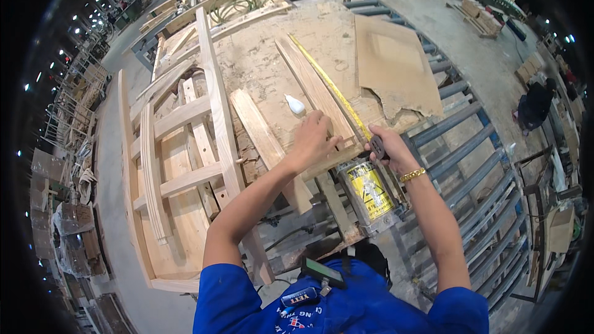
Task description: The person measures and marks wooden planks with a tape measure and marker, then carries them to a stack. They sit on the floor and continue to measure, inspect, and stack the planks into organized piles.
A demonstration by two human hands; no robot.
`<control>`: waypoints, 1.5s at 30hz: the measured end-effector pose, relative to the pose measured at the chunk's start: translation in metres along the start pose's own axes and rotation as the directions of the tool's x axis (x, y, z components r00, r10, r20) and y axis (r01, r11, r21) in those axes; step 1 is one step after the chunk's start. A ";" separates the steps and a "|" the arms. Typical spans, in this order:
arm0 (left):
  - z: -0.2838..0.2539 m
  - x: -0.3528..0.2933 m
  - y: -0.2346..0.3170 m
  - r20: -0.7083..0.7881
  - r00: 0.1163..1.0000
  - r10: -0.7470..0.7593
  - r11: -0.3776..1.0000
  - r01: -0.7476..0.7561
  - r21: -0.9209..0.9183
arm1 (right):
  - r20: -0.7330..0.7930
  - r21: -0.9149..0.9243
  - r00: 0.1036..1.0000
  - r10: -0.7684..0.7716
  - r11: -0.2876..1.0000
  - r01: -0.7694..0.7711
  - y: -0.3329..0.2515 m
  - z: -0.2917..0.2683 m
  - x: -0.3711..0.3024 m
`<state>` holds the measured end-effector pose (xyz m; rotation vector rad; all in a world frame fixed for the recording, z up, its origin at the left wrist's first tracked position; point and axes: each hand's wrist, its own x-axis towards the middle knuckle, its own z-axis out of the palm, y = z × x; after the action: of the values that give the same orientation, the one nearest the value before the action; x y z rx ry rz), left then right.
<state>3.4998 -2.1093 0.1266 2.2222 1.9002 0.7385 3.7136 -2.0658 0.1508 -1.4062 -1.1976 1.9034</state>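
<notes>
Tape measure (378,147) in your right hand (394,152): its dark case sits at the near side of the tabletop (257,65), and your right fingers are closed around it. The yellow blade (335,91) is drawn out from the case and lies just along the right long edge of a narrow board (314,86). Your right hand is the nearer one, being already on the case; the blade's far end lies well ahead of both hands, forward and to the left. Your left hand (312,139) is by the near end of the board, left of the case, with its fingers apart and loosely bent and nothing visible in them; whether they touch the wood, you cannot tell from this angle.

As for direction, the blade points away from you, slanting leftward toward its far tip, its long axis close to parallel with the board's. Left of the board lies a white bottle (295,105), just beyond your left fingers, and right of the blade lies a torn cardboard sheet (396,65).
</notes>
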 end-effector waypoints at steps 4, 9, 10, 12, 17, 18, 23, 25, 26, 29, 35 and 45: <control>0.010 0.002 -0.006 -0.032 0.999 -0.015 0.996 0.012 -0.084 | 0.033 0.041 0.998 0.049 0.998 -0.050 0.006 -0.011 0.001; 0.014 0.004 -0.007 -0.055 0.998 -0.006 0.993 0.000 -0.121 | 0.065 0.068 0.997 0.052 0.996 -0.057 0.010 -0.017 0.000; 0.014 0.005 -0.006 -0.062 0.998 0.008 0.994 -0.014 -0.104 | 0.052 0.061 0.997 0.062 0.996 -0.065 0.010 -0.016 0.000; 0.013 0.006 -0.004 -0.061 0.998 -0.007 0.997 0.002 -0.082 | 0.051 0.050 0.996 0.069 0.996 -0.071 0.012 -0.015 -0.001; 0.016 0.009 -0.004 0.017 0.996 -0.087 0.994 0.088 -0.066 | 0.031 0.081 0.997 0.073 0.994 -0.075 0.023 -0.012 -0.001; 0.017 0.010 -0.005 -0.010 0.998 -0.057 0.996 0.056 -0.063 | 0.024 0.088 0.997 0.068 0.994 -0.070 0.025 -0.010 -0.001; 0.018 0.011 -0.007 -0.057 0.998 0.009 0.999 -0.010 -0.034 | -0.071 -0.061 0.996 -0.061 0.997 0.056 0.035 0.002 -0.001; 0.017 0.010 -0.007 -0.011 0.999 -0.048 0.997 0.047 -0.067 | -0.092 -0.220 0.987 -0.128 0.970 0.105 0.039 0.005 -0.005; 0.017 0.010 -0.007 -0.032 0.999 -0.025 0.998 0.023 -0.064 | -0.101 -0.281 0.983 -0.150 0.953 0.116 0.040 0.007 -0.005; 0.016 0.010 -0.008 -0.041 0.999 0.002 0.998 -0.005 -0.056 | -0.137 -0.434 0.956 -0.259 0.883 0.178 0.043 0.013 -0.006; 0.016 0.010 -0.009 -0.042 0.999 0.028 0.999 -0.030 -0.044 | -0.174 -0.600 0.936 -0.307 0.787 0.147 0.044 0.014 -0.009; 0.013 0.012 -0.008 -0.025 0.999 0.029 0.998 -0.030 -0.053 | -0.203 -0.686 0.920 -0.336 0.719 0.111 0.038 0.021 -0.015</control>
<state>3.4997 -2.0938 0.1154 2.2241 1.8390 0.8142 3.7035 -2.1041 0.1280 -1.7181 -1.8829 1.0366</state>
